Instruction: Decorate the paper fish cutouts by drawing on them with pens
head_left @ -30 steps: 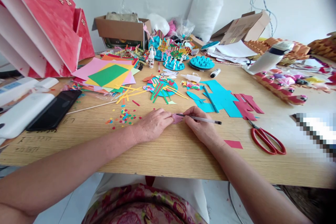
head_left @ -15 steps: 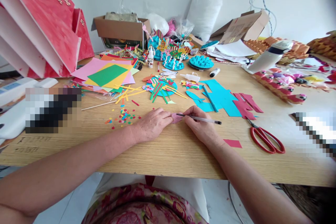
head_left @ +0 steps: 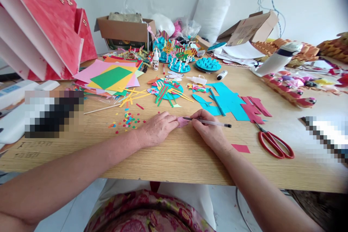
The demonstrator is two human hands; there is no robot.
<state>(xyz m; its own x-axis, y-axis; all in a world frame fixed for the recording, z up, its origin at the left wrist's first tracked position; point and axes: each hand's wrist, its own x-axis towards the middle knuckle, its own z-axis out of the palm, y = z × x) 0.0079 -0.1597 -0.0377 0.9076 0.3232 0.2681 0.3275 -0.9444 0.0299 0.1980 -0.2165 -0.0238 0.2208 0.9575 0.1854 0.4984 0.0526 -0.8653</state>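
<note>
My left hand (head_left: 159, 128) lies on the wooden table (head_left: 176, 156), its fingertips pressing down a small pink paper piece (head_left: 182, 122). My right hand (head_left: 209, 132) pinches a clear pen (head_left: 214, 123), with the tip resting on the pink piece and the far end pointing right. Both hands meet at the middle of the table's near half.
Red scissors (head_left: 276, 144) lie at the right, a small red scrap (head_left: 240, 148) beside my right wrist. Teal and red cut paper (head_left: 231, 102), a paper-strip craft disc (head_left: 166, 90), confetti dots (head_left: 127, 119), coloured sheets (head_left: 111, 77), glue bottles and cardboard boxes sit behind.
The hands and pen have hardly shifted; the pen's far end has tilted slightly right. Nothing else moved.
</note>
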